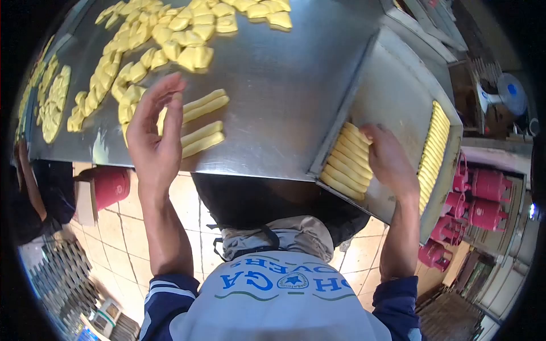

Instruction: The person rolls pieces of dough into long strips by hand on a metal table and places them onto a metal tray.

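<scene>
At left, our left hand is open near dough strips. At right, our right hand touches dough rolls, grip unclear.

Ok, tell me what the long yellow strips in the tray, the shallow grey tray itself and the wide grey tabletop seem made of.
Long yellow strips: apparently soft dough, smooth-surfaced; they look rounded and nestle closely together.
Shallow grey tray: probably metal, dull and patchy, with a thin raised rim.
Wide grey tabletop: likely stainless steel, satin-finished, judging by its blurred bluish sheen.
</scene>
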Available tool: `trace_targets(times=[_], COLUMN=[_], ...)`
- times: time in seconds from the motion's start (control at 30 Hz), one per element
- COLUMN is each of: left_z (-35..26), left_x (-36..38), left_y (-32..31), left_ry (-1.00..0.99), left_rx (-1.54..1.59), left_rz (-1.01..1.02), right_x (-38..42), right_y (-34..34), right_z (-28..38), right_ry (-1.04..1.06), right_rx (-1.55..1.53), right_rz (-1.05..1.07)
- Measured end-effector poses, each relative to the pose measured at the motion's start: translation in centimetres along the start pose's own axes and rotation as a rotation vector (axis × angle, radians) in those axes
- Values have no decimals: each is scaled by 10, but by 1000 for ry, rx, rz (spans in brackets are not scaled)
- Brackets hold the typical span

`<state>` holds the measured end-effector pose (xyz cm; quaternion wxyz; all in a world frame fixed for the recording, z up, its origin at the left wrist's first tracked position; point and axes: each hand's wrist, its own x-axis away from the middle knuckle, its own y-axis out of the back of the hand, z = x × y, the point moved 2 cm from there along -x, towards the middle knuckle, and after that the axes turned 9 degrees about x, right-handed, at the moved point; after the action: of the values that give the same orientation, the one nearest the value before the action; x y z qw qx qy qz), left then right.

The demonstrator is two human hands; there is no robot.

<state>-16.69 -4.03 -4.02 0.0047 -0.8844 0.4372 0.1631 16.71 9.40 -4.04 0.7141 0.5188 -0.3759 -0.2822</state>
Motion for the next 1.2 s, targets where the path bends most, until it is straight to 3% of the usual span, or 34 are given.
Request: trace_targets(times=[0.13,0.23,0.3,0.37,0.47,0.57,0.67,0.87,0.97,1.03,1.13,1.2], left_z=[20,28,26,24,21,24,24,18,11,1,16,14], left_x=[22,30,30,29,31,30,28,19,21,24,18,10], left_y=[43,60,61,62,70,77,73,40,0,-33,-69,-89], left_ry=[-14,45,27,24,44,53,48,72,396,620,698,711], left_rx=[-73,-50,-19,0,-9,11,43,93,675,1056,1408,1497], left_rz=[-220,-368,-394,-393,-376,-391,-387,-333,-204,42,392,515], right_x=[-17,-33,-44,-59,-69,-72,-72,-69,-54,-44,-28,-13], right_y=[34,24,4,-34,-53,-44,-34,4,49,71,90,96], right_z=[63,130,180,205,221,223,222,214,192,170,129,100], right_ry=[58,408,439,494,504,455,316,475,485,418,352,253], right_rx=[131,-221,-245,-156,-77,26,-292,-542,-837,-990,-856,-918], right_rz=[-460,-346,-81,-89,-149,-24,65,-65,-20,37,-224,-318])
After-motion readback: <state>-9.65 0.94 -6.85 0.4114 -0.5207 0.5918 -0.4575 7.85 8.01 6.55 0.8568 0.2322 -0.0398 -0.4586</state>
